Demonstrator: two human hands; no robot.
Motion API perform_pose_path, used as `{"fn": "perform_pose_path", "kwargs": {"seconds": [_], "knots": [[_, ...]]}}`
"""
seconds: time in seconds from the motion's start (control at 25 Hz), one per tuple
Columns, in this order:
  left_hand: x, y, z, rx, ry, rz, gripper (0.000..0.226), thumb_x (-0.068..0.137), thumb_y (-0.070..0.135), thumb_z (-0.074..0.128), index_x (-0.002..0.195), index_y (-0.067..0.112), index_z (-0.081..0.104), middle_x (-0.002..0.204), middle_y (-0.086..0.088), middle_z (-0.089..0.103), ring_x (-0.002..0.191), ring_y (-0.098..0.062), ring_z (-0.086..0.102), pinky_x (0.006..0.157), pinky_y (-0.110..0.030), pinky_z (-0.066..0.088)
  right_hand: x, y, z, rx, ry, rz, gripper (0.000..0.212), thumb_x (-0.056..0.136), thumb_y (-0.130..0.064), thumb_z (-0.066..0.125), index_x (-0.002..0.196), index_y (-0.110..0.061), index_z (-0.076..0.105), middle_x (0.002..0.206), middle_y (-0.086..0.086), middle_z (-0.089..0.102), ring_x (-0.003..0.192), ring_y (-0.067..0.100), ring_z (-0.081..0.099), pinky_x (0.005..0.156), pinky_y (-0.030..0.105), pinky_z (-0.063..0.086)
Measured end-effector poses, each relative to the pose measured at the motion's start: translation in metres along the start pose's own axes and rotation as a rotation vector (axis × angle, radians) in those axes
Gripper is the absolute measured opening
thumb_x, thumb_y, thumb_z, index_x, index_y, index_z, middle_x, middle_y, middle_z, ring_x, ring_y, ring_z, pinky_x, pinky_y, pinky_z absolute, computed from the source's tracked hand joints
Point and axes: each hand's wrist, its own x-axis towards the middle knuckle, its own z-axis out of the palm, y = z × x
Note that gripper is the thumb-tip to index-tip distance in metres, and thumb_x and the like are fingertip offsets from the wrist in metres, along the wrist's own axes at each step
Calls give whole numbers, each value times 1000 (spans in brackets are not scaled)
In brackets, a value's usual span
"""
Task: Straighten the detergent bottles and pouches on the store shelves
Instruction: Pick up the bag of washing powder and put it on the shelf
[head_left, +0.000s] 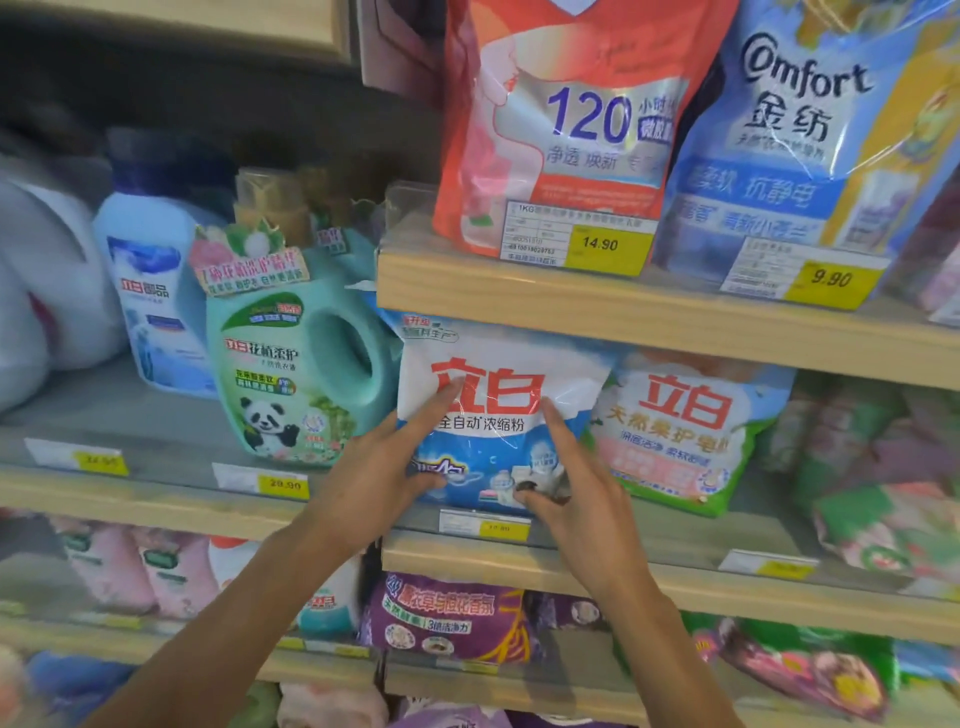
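Note:
A white and blue detergent pouch (498, 415) with red characters stands on the middle right shelf (571, 564). My left hand (384, 478) grips its lower left edge, forefinger stretched up over the front. My right hand (576, 499) pinches its lower right corner, forefinger also pointing up. To its right leans a green-edged pouch (685, 436). A green panda bottle (291, 374) stands just left of the held pouch, on the left shelf. A blue and white bottle (150, 291) stands further left.
On the upper shelf (571, 306) stand a red pouch (576, 119) and a blue Comfort pouch (800, 140), with price tags in front. A large white jug (47, 280) is at far left. Purple (447, 618) and pink pouches fill lower shelves; green pouches (872, 467) lie at right.

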Motion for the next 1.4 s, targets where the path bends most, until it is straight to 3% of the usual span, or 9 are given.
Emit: {"fn": "perform_pose_path", "kwargs": {"seconds": [0.12,0.24,0.32,0.4,0.52,0.6,0.76,0.96,1.4], "knots": [[17,-4,-1,-88,-70,-22,112,82,19,80,138,77,2,120,12,55,69,-3,59,61,-7,38,11,2,-3,28,-25,68,117,84,-22,86,147,-75,4,70,-12,46,69,0,55,59,12,46],[23,-2,-6,-175,-101,-41,109,82,12,79,140,75,12,142,6,50,81,-16,60,71,-15,47,14,-7,-8,3,-57,113,113,85,-22,85,149,-73,7,72,-17,43,66,-3,55,56,12,45],[19,1,-12,-149,-143,-50,104,86,14,77,142,73,11,140,4,52,74,-12,57,73,-19,49,9,-16,-10,-25,-103,137,109,88,-20,81,152,-68,7,89,-15,53,70,-9,55,56,10,43],[13,9,-23,-99,-193,-49,95,90,21,73,146,67,11,133,1,54,75,-9,60,76,-22,49,2,-26,-19,-36,-123,157,98,92,-21,77,156,-59,14,120,-9,59,76,-10,57,63,10,44],[4,23,-54,-13,-278,-115,73,92,31,70,151,45,30,136,-1,51,113,-18,59,98,-34,47,-4,-49,-47,-100,-145,209,74,94,-34,73,157,-42,34,150,-7,52,113,5,62,94,31,51],[-5,42,-80,92,-298,-161,57,91,37,69,143,36,48,136,1,53,121,-19,56,100,-37,46,-8,-70,-71,-167,-178,252,59,95,-38,70,149,-34,47,146,-2,55,123,19,60,99,37,50],[-34,104,-140,251,-237,-151,38,90,48,63,126,36,58,123,6,58,111,-17,56,89,-37,50,-19,-128,-125,-255,-198,254,32,95,-41,67,125,-29,65,122,-2,67,111,20,63,87,34,50],[-81,197,-235,406,-148,-115,35,91,53,56,123,38,56,122,12,55,114,-16,51,89,-34,47,-58,-223,-211,-271,-223,257,15,96,-46,63,103,-33,59,102,-10,61,104,18,61,78,32,44],[-133,353,-378,474,22,13,39,89,53,61,122,35,52,126,8,59,116,-21,53,91,-39,46,-118,-358,-375,-432,-208,89,30,95,-44,61,119,-26,57,118,0,62,116,26,55,88,38,49]]}}
